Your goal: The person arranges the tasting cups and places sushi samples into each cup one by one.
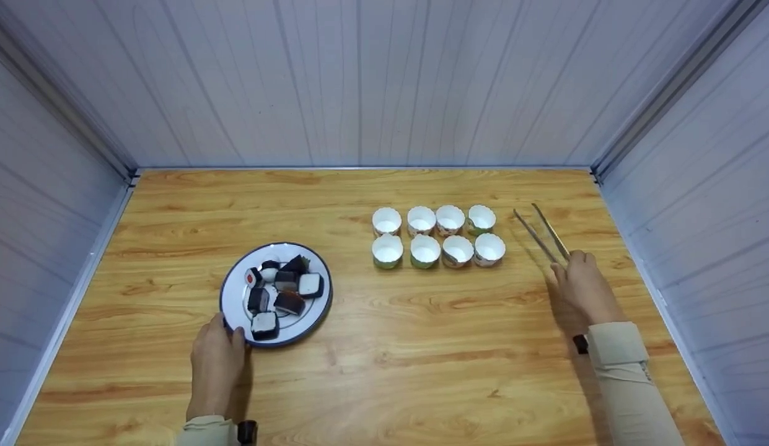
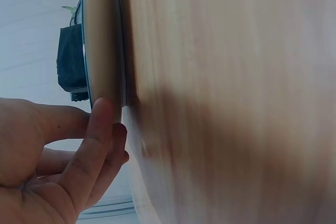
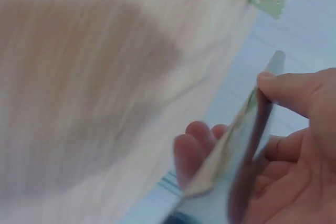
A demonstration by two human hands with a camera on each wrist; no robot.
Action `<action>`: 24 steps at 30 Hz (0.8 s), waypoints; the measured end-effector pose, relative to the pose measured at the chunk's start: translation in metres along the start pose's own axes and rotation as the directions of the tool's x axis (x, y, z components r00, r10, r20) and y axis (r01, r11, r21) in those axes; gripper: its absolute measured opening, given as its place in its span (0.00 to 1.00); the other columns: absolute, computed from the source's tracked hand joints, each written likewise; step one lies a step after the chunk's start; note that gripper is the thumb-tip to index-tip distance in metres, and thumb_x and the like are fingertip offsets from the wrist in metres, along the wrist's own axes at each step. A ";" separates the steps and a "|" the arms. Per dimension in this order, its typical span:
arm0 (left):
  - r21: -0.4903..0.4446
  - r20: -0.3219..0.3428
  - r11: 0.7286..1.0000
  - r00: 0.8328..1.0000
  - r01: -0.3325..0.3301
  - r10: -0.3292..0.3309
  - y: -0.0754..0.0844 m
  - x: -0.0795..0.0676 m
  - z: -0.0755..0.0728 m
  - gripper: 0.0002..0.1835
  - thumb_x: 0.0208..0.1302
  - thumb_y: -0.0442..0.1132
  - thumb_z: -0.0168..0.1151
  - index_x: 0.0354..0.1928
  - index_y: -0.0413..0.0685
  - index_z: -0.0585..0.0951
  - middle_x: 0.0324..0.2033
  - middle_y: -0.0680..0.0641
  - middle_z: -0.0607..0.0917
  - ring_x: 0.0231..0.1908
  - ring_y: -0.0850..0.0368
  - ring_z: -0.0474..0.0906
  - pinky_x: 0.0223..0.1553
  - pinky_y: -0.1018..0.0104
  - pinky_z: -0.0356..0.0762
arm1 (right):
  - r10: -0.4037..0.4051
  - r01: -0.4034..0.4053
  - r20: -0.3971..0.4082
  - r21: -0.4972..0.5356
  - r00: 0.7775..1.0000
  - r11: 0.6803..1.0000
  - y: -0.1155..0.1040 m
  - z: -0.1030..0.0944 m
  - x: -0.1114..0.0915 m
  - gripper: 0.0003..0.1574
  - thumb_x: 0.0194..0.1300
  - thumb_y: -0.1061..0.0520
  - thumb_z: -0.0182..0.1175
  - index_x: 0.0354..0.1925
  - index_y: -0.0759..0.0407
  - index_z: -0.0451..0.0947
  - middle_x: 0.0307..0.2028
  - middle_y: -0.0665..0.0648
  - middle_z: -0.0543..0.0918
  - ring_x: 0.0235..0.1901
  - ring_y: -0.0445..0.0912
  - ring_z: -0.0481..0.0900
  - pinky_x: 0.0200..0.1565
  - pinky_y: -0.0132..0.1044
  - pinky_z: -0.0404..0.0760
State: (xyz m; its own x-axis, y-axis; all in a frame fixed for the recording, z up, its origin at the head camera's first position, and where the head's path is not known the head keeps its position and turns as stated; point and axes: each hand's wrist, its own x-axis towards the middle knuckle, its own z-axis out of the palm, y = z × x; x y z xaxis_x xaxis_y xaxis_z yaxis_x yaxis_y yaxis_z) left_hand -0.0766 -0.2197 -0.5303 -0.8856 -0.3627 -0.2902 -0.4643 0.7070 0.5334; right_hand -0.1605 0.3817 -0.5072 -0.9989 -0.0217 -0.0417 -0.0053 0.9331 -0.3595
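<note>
My left hand (image 1: 215,365) pinches the near left rim of a white plate (image 1: 237,313) with a blue edge. In the left wrist view, the plate's pale outer side (image 2: 102,51) meets my fingertips just above the wooden surface. Several sushi pieces (image 1: 265,325), dark-wrapped or white-topped, lie on the plate. At the right, my right hand (image 1: 585,291) grips metal tongs (image 1: 550,229), whose two arms point away from me and stand apart with nothing between them. The right wrist view shows my thumb pressing one arm of the tongs (image 3: 239,145).
Two rows of small white-lined paper cups (image 1: 425,251) stand right of centre, between the plate and the tongs. Pale panels (image 1: 359,87) wall in the back and both sides of the wooden table (image 1: 390,371).
</note>
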 end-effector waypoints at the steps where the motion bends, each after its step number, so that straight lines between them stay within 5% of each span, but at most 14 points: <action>1: -0.004 -0.002 1.000 1.000 -0.001 0.001 0.000 0.000 0.000 0.29 0.74 0.33 0.53 0.70 0.21 0.59 0.61 0.21 0.67 0.65 0.27 0.63 0.65 0.38 0.64 | -0.005 0.005 -0.021 0.000 1.000 1.000 -0.003 0.000 -0.001 0.33 0.81 0.53 0.43 0.58 0.87 0.58 0.47 0.84 0.67 0.37 0.72 0.75 0.36 0.63 0.78; 10: 0.007 -0.083 0.997 0.993 -0.079 0.079 -0.001 -0.004 0.001 0.25 0.71 0.29 0.55 0.64 0.20 0.66 0.54 0.22 0.74 0.59 0.28 0.70 0.59 0.37 0.70 | -0.108 0.110 -0.197 -0.004 0.974 0.994 -0.032 0.003 -0.010 0.31 0.81 0.50 0.43 0.61 0.79 0.61 0.48 0.78 0.72 0.28 0.67 0.77 0.26 0.63 0.77; 18: -0.003 -0.045 0.999 0.998 -0.033 0.033 0.000 -0.001 0.000 0.26 0.72 0.30 0.55 0.66 0.21 0.64 0.56 0.22 0.72 0.60 0.28 0.69 0.61 0.38 0.70 | -0.229 0.230 -0.206 -0.017 0.951 0.973 -0.066 0.008 -0.017 0.27 0.78 0.47 0.51 0.56 0.71 0.68 0.36 0.64 0.75 0.21 0.54 0.74 0.20 0.51 0.75; 24: -0.004 -0.020 1.000 1.000 -0.007 0.007 0.000 0.000 0.000 0.27 0.73 0.31 0.54 0.68 0.21 0.62 0.57 0.22 0.71 0.61 0.28 0.68 0.62 0.38 0.69 | -0.385 0.378 -0.193 -0.071 0.903 0.923 -0.097 0.015 -0.026 0.23 0.76 0.45 0.56 0.55 0.62 0.70 0.36 0.59 0.79 0.23 0.51 0.76 0.20 0.48 0.77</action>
State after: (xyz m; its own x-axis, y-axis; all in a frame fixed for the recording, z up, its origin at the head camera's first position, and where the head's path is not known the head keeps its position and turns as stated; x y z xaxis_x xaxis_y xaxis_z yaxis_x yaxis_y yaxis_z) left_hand -0.0767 -0.2200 -0.5303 -0.8887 -0.3703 -0.2704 -0.4585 0.7070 0.5385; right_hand -0.1336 0.2862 -0.4846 -0.9086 -0.3095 0.2806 -0.3861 0.8786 -0.2812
